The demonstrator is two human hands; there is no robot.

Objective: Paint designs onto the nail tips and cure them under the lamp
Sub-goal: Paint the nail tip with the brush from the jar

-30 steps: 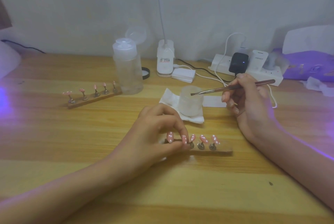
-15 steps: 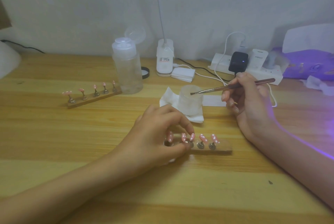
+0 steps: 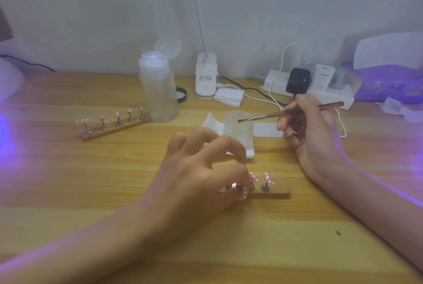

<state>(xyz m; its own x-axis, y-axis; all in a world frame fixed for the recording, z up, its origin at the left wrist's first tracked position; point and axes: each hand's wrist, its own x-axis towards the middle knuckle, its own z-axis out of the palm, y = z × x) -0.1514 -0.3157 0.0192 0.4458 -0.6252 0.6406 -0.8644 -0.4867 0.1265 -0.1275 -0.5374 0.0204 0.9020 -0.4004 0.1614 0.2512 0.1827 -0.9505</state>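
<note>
At the far left a thin wooden strip (image 3: 128, 126) lies aslant on the pale wooden table (image 3: 68, 180), carrying five pink nail tips on small metal stands (image 3: 118, 118). Just beside its right end stands a clear plastic pump bottle (image 3: 158, 91) with its cap flipped open, and behind that, near the wall, a white lamp base (image 3: 206, 77) next to a stack of white pads (image 3: 229, 97).

My left hand (image 3: 201, 176) rests in the middle of the table, the fingers curled, thumb and forefinger pinching one pink white-dotted nail tip on its stand (image 3: 243, 193) at the left end of a second wooden strip (image 3: 278, 190). Two more dotted pink tips (image 3: 254, 178) stand upright on that strip just to the right.

Behind it a frosted plastic cup (image 3: 238, 132) sits on a white tissue (image 3: 212, 123). My right hand (image 3: 309, 132) grips a slender metal-handled brush (image 3: 288, 112), whose dark bristles are at the cup's rim.

Farther right a white power strip (image 3: 332, 97) lies by the wall, and a white curing lamp (image 3: 389, 54) glows purple at the edge
</note>
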